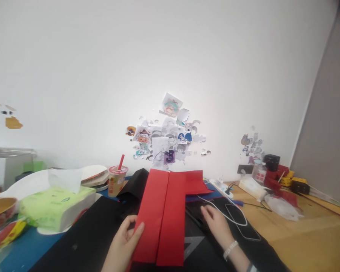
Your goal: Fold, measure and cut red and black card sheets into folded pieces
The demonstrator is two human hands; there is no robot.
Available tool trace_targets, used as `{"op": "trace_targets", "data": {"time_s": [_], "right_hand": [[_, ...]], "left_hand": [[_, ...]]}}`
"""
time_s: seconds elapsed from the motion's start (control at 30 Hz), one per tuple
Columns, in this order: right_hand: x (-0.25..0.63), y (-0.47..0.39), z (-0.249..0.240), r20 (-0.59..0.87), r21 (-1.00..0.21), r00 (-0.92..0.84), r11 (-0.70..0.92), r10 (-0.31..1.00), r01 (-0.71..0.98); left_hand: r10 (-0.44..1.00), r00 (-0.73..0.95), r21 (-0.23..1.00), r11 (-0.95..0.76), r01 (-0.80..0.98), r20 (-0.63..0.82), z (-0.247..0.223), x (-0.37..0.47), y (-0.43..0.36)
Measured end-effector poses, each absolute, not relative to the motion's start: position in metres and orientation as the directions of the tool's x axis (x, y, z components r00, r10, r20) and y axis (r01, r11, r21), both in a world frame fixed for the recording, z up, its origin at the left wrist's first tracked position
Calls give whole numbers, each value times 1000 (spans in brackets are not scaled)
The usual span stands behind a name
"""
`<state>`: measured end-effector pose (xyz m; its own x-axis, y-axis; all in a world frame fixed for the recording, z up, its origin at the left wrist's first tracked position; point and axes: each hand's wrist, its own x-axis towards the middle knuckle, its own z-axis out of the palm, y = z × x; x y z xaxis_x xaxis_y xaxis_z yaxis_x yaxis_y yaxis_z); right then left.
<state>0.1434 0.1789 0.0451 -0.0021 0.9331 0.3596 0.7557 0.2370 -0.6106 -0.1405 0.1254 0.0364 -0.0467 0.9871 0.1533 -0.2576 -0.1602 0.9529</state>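
The two hands are well apart; the left hand (126, 238) grips the left edge of a folded red paper (173, 217), which is in the middle, over a black mat (82, 238); the right hand (218, 226), loosely curled, is right of the paper, near a phone (247, 231), and I cannot tell whether it holds anything; a triangle ruler (193, 245) lies just beside the paper.

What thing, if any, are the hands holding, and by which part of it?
The left hand holds the folded red paper by its left edge, near the lower end; nothing shows in the right hand.
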Motion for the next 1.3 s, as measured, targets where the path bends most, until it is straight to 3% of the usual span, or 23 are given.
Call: {"op": "trace_targets", "data": {"time_s": [0.13, 0.2, 0.3, 0.7, 0.97, 1.3], "right_hand": [[99, 179, 61, 345, -766, -315, 459, 884, 451], [79, 178, 62, 370, -871, -418, 467, 829, 155], [63, 177, 57, 421, -906, -448, 385, 789, -173], [71, 174, 48, 435, -895, -381, 345, 816, -284], [73, 169, 52, 407, -906, -369, 317, 836, -281], [77, 166, 56, 391, -918, -380, 329, 838, -219]], "left_hand": [[985, -58, 937, -173, -303, 163, 43, -138, 118], [985, -61, 934, -173, -312, 162, 46, -137, 116], [985, -68, 938, -174, -301, 161, 49, -135, 115], [987, -67, 978, -152, -140, 144, 46, -136, 115], [998, -11, 984, -66, -168, 65, 32, -141, 127], [998, 28, 971, -56, -232, 64, 50, -141, 118]]}}
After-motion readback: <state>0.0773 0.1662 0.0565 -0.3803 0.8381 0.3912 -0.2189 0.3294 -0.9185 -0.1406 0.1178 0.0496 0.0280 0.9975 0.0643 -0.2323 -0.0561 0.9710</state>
